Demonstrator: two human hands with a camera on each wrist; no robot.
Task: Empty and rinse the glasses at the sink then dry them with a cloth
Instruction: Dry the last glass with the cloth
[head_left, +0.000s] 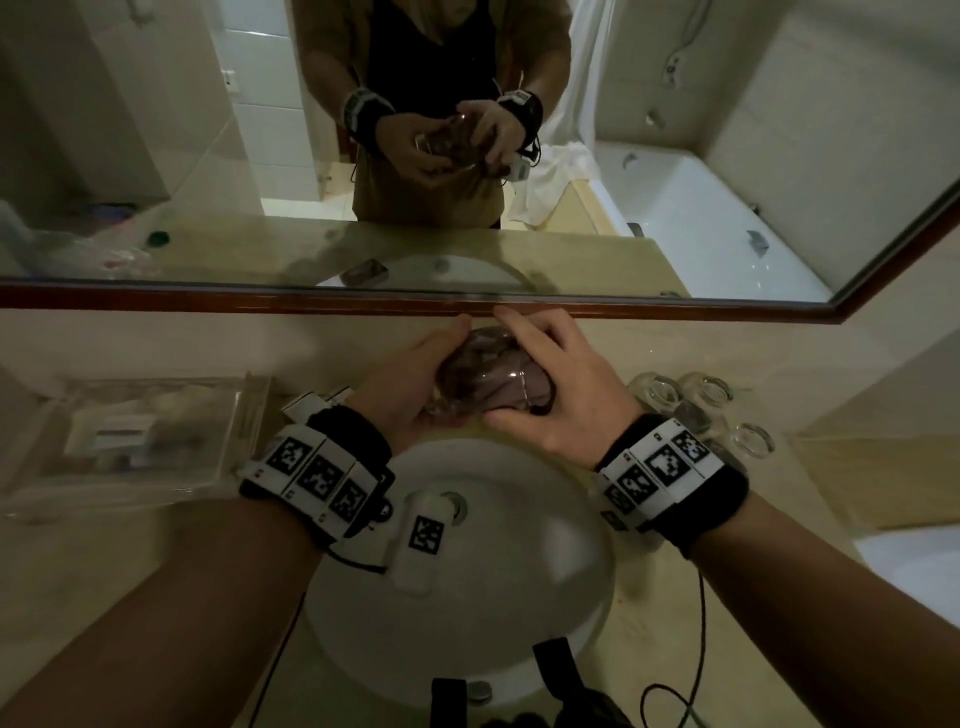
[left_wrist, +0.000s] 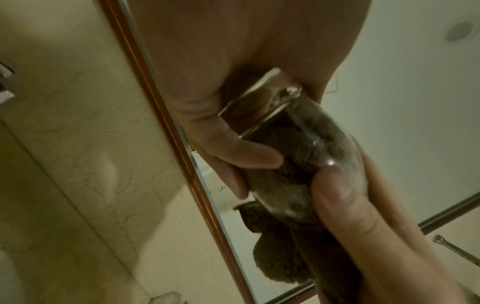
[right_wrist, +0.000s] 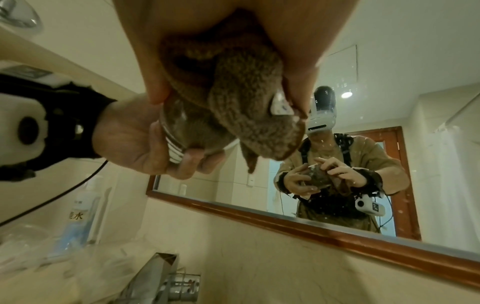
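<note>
Above the back of the white sink (head_left: 545, 587), my left hand (head_left: 410, 384) grips a clear glass (head_left: 467, 379) lying on its side. A brown cloth (head_left: 530, 389) is stuffed into the glass, and my right hand (head_left: 550, 395) grips the cloth at the glass's mouth. In the left wrist view my left thumb and fingers curl round the glass (left_wrist: 319, 148), with the cloth (left_wrist: 283, 257) hanging out below. The right wrist view shows the cloth (right_wrist: 244, 98) bunched in my right palm, and my left hand (right_wrist: 145, 139) holds the glass (right_wrist: 179, 127).
Several other glasses (head_left: 696, 400) stand on the counter to the right of the sink. A clear tray (head_left: 135, 431) with small items sits at the left. The tap (right_wrist: 153, 275) rises behind the sink, under the wood-framed mirror (head_left: 467, 299). A water bottle (right_wrist: 75, 218) stands at the left.
</note>
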